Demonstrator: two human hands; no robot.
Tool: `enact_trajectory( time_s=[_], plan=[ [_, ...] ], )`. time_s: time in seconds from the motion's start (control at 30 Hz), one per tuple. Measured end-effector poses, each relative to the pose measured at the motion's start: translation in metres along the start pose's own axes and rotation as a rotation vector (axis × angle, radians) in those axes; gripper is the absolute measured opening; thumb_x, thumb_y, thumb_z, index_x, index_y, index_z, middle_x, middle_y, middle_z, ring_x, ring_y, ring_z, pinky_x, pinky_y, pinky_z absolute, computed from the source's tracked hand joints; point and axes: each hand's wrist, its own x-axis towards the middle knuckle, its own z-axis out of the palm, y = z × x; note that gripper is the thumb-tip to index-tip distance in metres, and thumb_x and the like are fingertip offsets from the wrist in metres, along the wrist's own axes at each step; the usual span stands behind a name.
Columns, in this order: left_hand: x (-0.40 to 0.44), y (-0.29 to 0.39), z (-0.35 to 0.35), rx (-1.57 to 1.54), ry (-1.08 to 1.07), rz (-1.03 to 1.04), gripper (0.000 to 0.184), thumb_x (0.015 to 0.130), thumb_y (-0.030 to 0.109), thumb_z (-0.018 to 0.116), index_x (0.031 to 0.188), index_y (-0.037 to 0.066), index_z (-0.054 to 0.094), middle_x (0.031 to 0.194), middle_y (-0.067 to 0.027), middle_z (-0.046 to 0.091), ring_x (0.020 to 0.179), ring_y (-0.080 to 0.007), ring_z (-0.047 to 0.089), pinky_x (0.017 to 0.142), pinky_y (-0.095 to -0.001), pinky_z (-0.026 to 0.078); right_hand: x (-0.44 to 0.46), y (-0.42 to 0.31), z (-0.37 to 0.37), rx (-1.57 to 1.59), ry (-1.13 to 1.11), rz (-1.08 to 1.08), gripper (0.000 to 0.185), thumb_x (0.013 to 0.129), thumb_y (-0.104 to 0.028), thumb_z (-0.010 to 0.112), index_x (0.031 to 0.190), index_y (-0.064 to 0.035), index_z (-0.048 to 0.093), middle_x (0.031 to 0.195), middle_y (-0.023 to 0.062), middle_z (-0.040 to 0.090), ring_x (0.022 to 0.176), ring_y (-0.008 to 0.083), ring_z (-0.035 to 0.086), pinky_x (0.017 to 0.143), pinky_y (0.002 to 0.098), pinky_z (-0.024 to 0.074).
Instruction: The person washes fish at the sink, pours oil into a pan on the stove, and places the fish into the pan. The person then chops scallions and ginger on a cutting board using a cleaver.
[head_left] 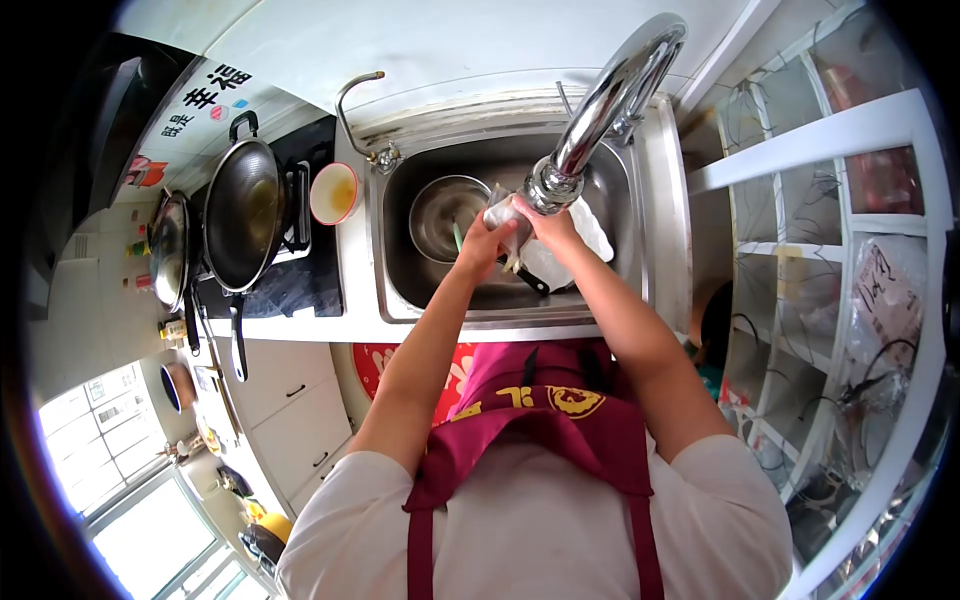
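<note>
My left hand [484, 246] is closed around a pale, glossy, partly see-through thing [503, 213], whose kind I cannot make out. From the other side my right hand [551, 226] also grips it, directly beneath the spout of the chrome faucet [572, 150]. A thin end of it dangles below the hands. Both hands are over the steel sink [400, 285]. To their left a round metal bowl [428, 222] sits in the basin, with a thin green thing [458, 236] in it. Under my right forearm lie a white, tray-like thing [597, 232] and a black handle [536, 279].
A second, thin curved tap [345, 105] rises at the sink's left corner. Beside it stands a red-rimmed bowl [335, 193]. Farther left, a black wok [243, 215] and a lidded pan [170, 250] are on the stove. White shelving [830, 140] fills the right side.
</note>
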Motion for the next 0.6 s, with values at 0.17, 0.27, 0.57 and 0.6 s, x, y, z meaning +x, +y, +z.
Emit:
enact_trajectory(
  time_s=[0.17,0.27,0.57,0.6],
  plan=[
    [-0.001,-0.004,-0.007,0.231,0.064,0.150,0.050,0.082,0.009,0.070,0.126,0.004,0.046,0.104,-0.0058,0.062,0.092,-0.0137,0.059,0.078,-0.0278,0.049,-0.009,-0.036,0.011,-0.338,0.051,0.048,0.061,0.074,-0.049,0.074,0.109,-0.0027,0.057,0.099,0.0090,0.063,0.091,0.0251,0.059,0.086,0.0359,0.0440],
    [-0.002,-0.003,-0.003,0.355,0.104,0.263,0.050,0.082,0.007,0.069,0.126,0.004,0.048,0.107,-0.0063,0.062,0.094,-0.0138,0.059,0.080,-0.0279,0.048,-0.012,-0.041,0.013,-0.322,-0.033,0.071,0.056,0.076,-0.048,0.073,0.107,-0.0034,0.058,0.100,0.0078,0.063,0.091,0.0208,0.058,0.083,0.0342,0.0444],
    [-0.007,-0.009,0.016,0.849,0.176,0.635,0.039,0.079,0.008,0.071,0.115,0.007,0.056,0.099,-0.0116,0.067,0.091,-0.0225,0.066,0.079,-0.0307,0.050,-0.028,-0.060,-0.010,0.120,-0.067,0.394,0.030,0.084,-0.024,0.060,0.107,-0.0058,0.059,0.095,0.0024,0.062,0.087,0.0118,0.056,0.082,0.0249,0.0412],
    [-0.008,-0.010,0.019,0.877,0.164,0.667,0.038,0.079,0.008,0.071,0.114,0.008,0.057,0.097,-0.0122,0.067,0.090,-0.0237,0.066,0.078,-0.0312,0.050,-0.028,-0.058,-0.014,0.138,-0.078,0.375,0.028,0.083,-0.022,0.061,0.105,-0.0053,0.059,0.093,0.0021,0.062,0.086,0.0118,0.056,0.081,0.0252,0.0415]
  ],
)
